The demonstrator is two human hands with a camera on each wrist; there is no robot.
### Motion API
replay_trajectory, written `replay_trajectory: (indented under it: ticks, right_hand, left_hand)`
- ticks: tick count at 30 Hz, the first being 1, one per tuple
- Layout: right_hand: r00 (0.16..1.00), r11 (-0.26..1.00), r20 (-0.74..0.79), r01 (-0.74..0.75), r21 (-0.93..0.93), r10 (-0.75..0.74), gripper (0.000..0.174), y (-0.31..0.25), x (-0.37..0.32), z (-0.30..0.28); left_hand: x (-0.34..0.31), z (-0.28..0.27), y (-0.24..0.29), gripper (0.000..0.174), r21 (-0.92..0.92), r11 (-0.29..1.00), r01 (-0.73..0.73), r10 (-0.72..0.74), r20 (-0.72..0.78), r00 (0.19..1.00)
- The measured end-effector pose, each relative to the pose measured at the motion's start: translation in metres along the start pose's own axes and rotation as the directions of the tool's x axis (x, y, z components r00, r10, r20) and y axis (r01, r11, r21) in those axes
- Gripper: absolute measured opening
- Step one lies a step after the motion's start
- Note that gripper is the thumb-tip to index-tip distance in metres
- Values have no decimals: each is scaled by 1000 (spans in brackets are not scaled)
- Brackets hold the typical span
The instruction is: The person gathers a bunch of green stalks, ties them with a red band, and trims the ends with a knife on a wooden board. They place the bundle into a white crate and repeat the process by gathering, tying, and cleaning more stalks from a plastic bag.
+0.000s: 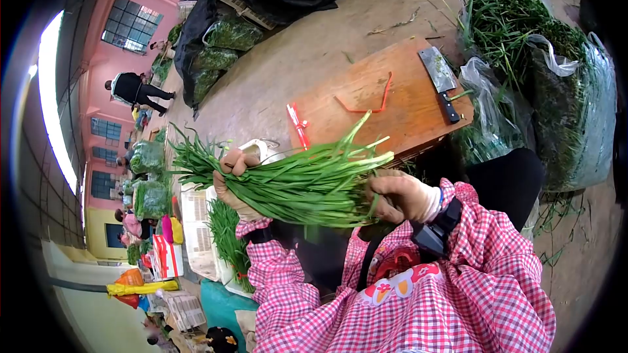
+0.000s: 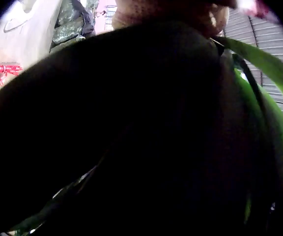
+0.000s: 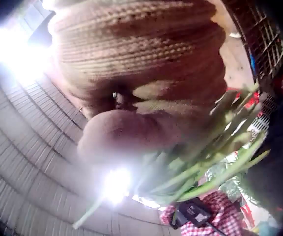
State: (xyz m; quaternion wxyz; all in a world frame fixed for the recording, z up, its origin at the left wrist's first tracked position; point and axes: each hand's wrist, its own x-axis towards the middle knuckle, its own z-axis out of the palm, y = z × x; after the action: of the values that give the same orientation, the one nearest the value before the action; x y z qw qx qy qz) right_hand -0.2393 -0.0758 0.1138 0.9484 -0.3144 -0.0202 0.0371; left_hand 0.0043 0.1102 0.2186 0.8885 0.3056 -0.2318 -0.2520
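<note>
A thick bunch of garlic chives (image 1: pixel 301 183), long flat green leaves with pale stem ends, lies across the person's front. In the head view the gloved left hand (image 1: pixel 235 180) grips it near the leafy end, thumb and fingers wrapped over it. At the stem end, the gloved right hand (image 1: pixel 402 196) has its fingers curled in, pinching at the lower stems. The right wrist view shows this right hand (image 3: pixel 141 93) close up, thumb against bent fingers, pale stems (image 3: pixel 215 172) just beyond. Leaves close to the lens darken most of the left wrist view.
A wooden board (image 1: pixel 399 111) bears a cleaver (image 1: pixel 439 78), an orange-red strip (image 1: pixel 386 95) and red ties (image 1: pixel 299 124). Bagged greens (image 1: pixel 562 85) stand at the right. More chives (image 1: pixel 229 238) lie in a white crate (image 1: pixel 199 222) at the left. Several people work farther off.
</note>
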Motion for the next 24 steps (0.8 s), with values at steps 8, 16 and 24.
replay_trajectory:
  ticks: [8,16,24]
  right_hand:
    - [901,-345,-316,-207,-915,297,42,-52,-68,-33]
    - [869,-19,-102,-127,-992,-484,47,-77,-40,27]
    - [968,166,-4,39,-985,-251,56,-54,11,19]
  left_hand:
    - [2,-20,28,20,-380,911,160,-123,120,985]
    - [-7,12,19,27,-445,832,332,-206,307,929]
    - [-14,18,11,27,-322,889,326,-223,319,921]
